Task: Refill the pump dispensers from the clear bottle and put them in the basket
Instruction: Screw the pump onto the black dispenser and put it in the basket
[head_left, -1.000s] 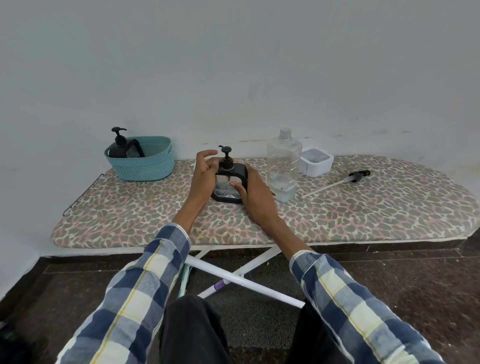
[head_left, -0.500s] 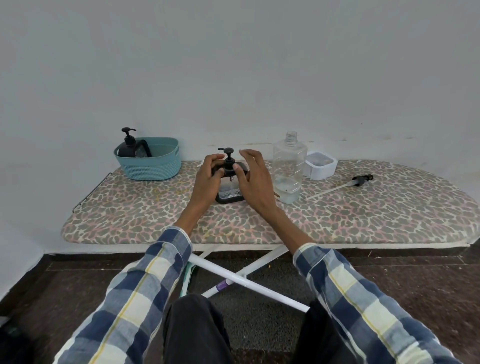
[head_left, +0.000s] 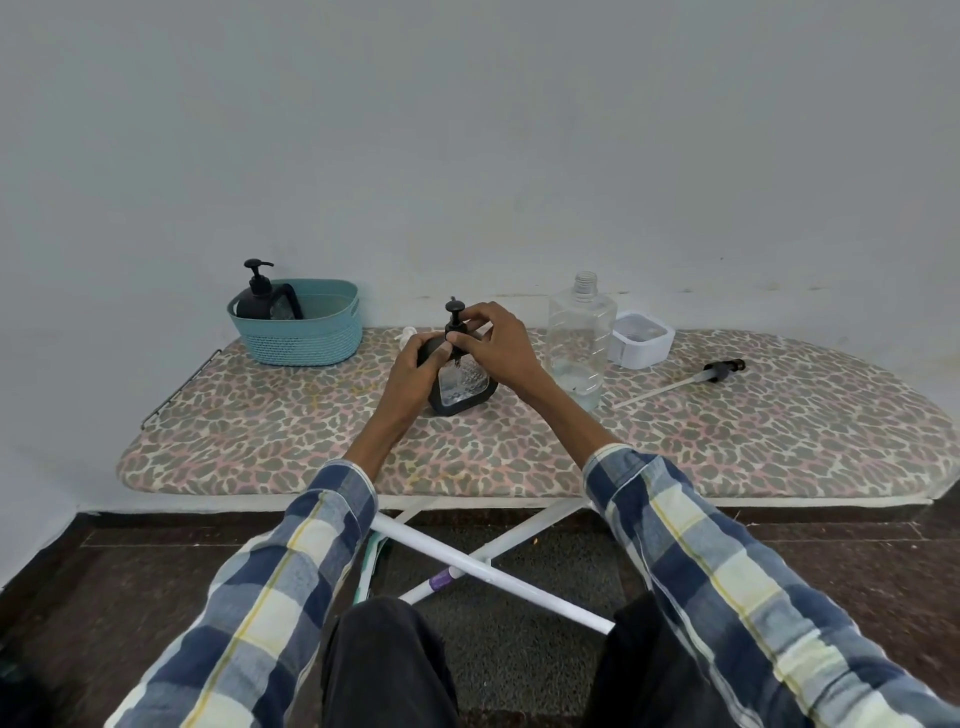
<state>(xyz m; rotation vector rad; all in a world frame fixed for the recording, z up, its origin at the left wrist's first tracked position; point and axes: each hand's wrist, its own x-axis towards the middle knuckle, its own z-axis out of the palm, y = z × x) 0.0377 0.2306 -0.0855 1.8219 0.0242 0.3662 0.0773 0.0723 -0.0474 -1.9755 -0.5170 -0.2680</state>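
Against a plain pale wall, an ironing board with a leopard-print cover (head_left: 727, 447) serves as the surface; its white crossed legs (head_left: 488, 569) are seen below over a dark reddish tiled floor (head_left: 857, 561).

Near the middle of the surface a pump dispenser (head_left: 462, 387) with a black frame and clear ribbed panel is stood upright. It is held by both hands. The left hand (head_left: 415, 374) is wrapped around the dispenser's upper left shoulder, fingers curled closed on it. The right hand (head_left: 501, 348) is closed on the black pump collar at the top, thumb and fingertips pinched around it; the pump head stands clear above the fingers.

Just right of the dispenser, the clear bottle (head_left: 579, 338) is stood uncapped, with a little liquid left at its bottom. Right of and behind the clear bottle, a small white square container (head_left: 641, 340) is set near the wall. Further right of the dispenser, a loose pump with a long dip tube (head_left: 680, 382) is laid flat on the cover.

Left of the dispenser, at the far corner of the surface, a teal basket (head_left: 301, 332) is placed; a second black dispenser (head_left: 260, 296) is already stood inside it.

Plaid sleeves (head_left: 291, 582) and dark trousers are seen in the foreground.
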